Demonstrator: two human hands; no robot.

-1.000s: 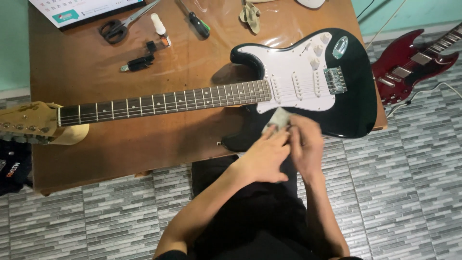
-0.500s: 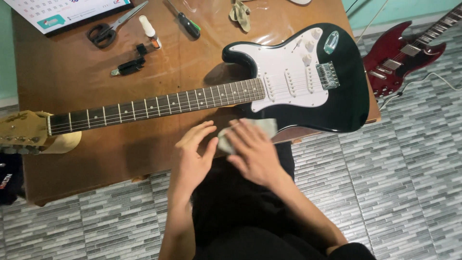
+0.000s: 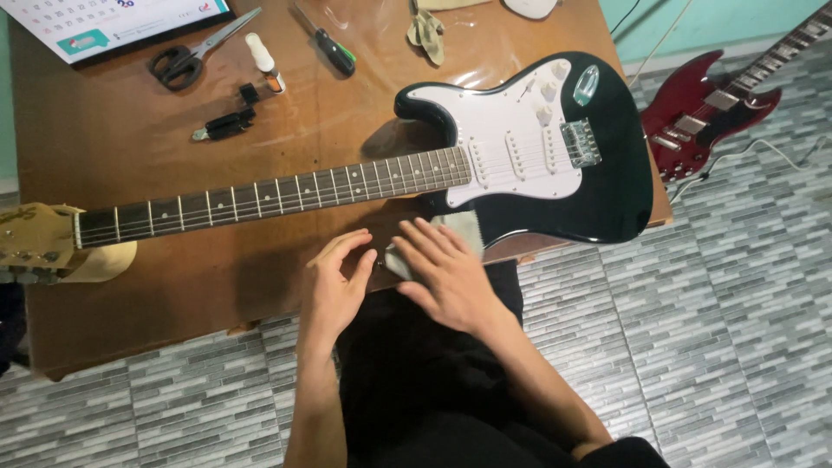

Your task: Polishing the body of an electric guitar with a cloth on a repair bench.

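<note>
- My right hand (image 3: 446,273) lies flat, fingers spread, palm down on a pale folded cloth (image 3: 459,230) at the near edge of the surface (image 3: 130,165); it presses on the cloth rather than gripping it.
- Most of the cloth is hidden under that hand; only a corner near the guitar body and a small bit by my thumb show, so I cannot tell its full shape.
- My left hand (image 3: 336,282) rests just beside it, fingers loosely curled and open, holding nothing, fingertips on the wooden edge.
- The black electric guitar (image 3: 607,173) with a white pickguard lies flat across the surface, its body just beyond my right hand, its neck (image 3: 269,195) running to my left.
- The headstock (image 3: 35,243) is cut off by the left border, with a pale rounded support half hidden under it.
- At the far side lie scissors (image 3: 186,56), a screwdriver (image 3: 334,48), a small white bottle (image 3: 263,61) and a black clip-like tool (image 3: 225,126) too small to make out.
- A calendar (image 3: 104,22), a crumpled glove-like rag (image 3: 426,30) and a white object are clipped by the top edge.
- A red guitar (image 3: 702,117) lies on the tiled floor to the right, its neck running out of view.
- My lap is dark clothing; its detail cannot be made out.
</note>
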